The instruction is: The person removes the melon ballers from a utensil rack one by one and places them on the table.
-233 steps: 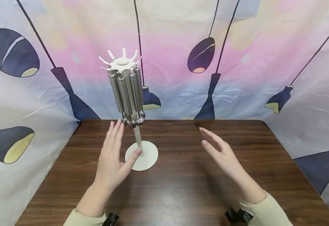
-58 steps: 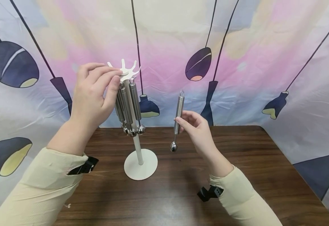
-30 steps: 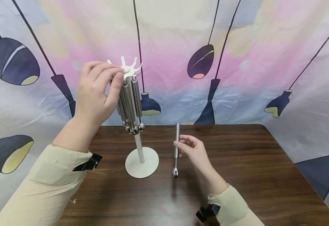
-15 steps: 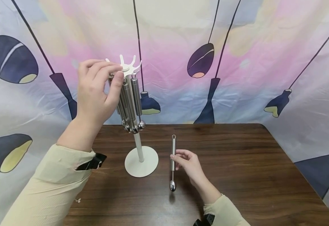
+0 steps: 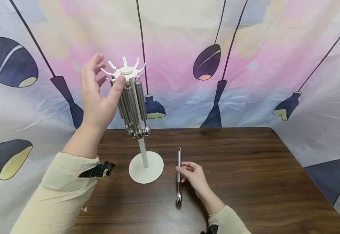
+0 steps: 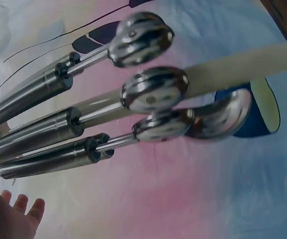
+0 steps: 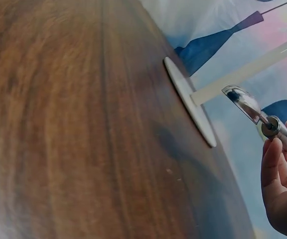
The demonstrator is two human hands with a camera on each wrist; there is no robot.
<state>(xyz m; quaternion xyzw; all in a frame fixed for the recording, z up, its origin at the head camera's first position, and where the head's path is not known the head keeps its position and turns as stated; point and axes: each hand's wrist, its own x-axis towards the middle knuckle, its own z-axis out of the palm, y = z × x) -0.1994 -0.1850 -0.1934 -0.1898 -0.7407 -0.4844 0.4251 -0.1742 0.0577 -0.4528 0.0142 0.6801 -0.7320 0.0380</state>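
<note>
In the head view my right hand [image 5: 197,178] pinches a steel melon baller [image 5: 179,165] by its handle, right of the stand. Its ring points up, and its oval scoop hangs low over the table; the right wrist view shows that scoop [image 7: 244,103] off the wood. My left hand [image 5: 95,100] is raised beside the top of a white hook stand [image 5: 126,71], fingers apart and thumb in front of it. Whether the thumb touches it I cannot tell. Several similar steel scoops [image 5: 132,107] hang from its hooks, partly behind that hand. Their oval ends [image 6: 156,89] fill the left wrist view.
The stand's round white base [image 5: 146,175] rests on a dark wooden table [image 5: 245,182]. Behind the table hangs a cloth backdrop [image 5: 172,48] with printed lamps. A small pale scrap [image 5: 84,209] lies near my left sleeve.
From the stand, my right hand has brought the melon baller down and toward me. My left hand, which rested on the stand's top, has just lifted its fingers away and spread them.
</note>
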